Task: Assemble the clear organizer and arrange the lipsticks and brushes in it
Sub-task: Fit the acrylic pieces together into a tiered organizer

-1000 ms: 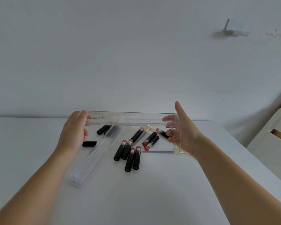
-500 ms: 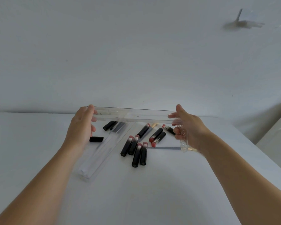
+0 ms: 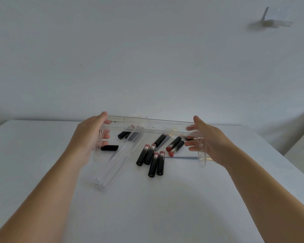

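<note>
Clear organizer tray [image 3: 147,126] sits lifted above the white bench [image 3: 165,207], a long see-through box stretched from nine o'clock to three o'clock in front of you. Your left hand [image 3: 88,137] holds its nine o'clock end, thumb on top and fingers curled round the end wall, so that grip is grasping the tray. Your right hand [image 3: 211,142] holds the three o'clock end the same way, fingers seen through the clear plastic, also grasping it.

Under the tray, a second clear insert [image 3: 116,160] lies flat on the bench, a narrow trough slanting from seven o'clock toward one o'clock.

Lipsticks [image 3: 154,162], black tubes with pink-red ends, lie scattered on the bench below the tray. Four rest side by side near the middle, two more just beside them toward two o'clock, and others farther back. One black tube [image 3: 110,147] lies alone beside your left fingers.

Beyond the bench stands a plain pale wall [image 3: 147,58].
</note>
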`<action>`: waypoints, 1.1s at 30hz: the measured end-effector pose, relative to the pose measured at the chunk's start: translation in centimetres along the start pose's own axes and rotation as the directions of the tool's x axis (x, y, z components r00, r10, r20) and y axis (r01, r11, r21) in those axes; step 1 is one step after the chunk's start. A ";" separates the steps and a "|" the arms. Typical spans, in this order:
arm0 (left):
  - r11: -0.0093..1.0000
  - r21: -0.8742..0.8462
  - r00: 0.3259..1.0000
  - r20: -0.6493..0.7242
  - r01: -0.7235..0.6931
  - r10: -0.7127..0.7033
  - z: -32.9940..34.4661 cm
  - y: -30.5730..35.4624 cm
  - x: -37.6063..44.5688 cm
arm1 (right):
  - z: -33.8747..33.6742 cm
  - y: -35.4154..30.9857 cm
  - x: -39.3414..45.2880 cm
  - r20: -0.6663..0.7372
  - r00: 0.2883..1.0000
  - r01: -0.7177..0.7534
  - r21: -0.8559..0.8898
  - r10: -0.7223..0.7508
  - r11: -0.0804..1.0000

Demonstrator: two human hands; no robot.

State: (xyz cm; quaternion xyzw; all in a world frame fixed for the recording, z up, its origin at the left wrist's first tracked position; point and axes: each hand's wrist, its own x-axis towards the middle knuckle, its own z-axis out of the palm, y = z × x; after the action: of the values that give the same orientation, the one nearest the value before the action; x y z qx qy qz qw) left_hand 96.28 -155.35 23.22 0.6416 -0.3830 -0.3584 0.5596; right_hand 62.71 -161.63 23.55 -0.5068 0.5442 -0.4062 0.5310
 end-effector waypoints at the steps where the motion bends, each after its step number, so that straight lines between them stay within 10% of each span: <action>1: 1.000 0.018 1.000 0.018 0.001 -0.002 -0.3 0.5 -0.2 | -0.3 0.2 -0.2 -0.001 1.000 0.001 -0.017 -0.001 1.000; 19: 0.919 0.384 0.975 0.223 -0.087 -0.001 1.6 1.9 -7.5 | -6.4 2.7 -5.7 -0.225 0.973 -0.059 -0.021 0.053 0.998; 33: 0.596 0.763 0.968 0.203 -0.251 0.148 3.4 0.1 -6.9 | -5.7 4.6 -4.6 -0.381 0.921 -0.004 -0.219 -0.082 0.976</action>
State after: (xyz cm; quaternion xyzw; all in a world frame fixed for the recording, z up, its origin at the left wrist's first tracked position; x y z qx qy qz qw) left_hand 90.15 -150.73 23.16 0.7513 -0.6025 -0.1280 0.2370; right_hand 56.19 -156.92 20.38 -0.4816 0.6691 -0.4476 0.3464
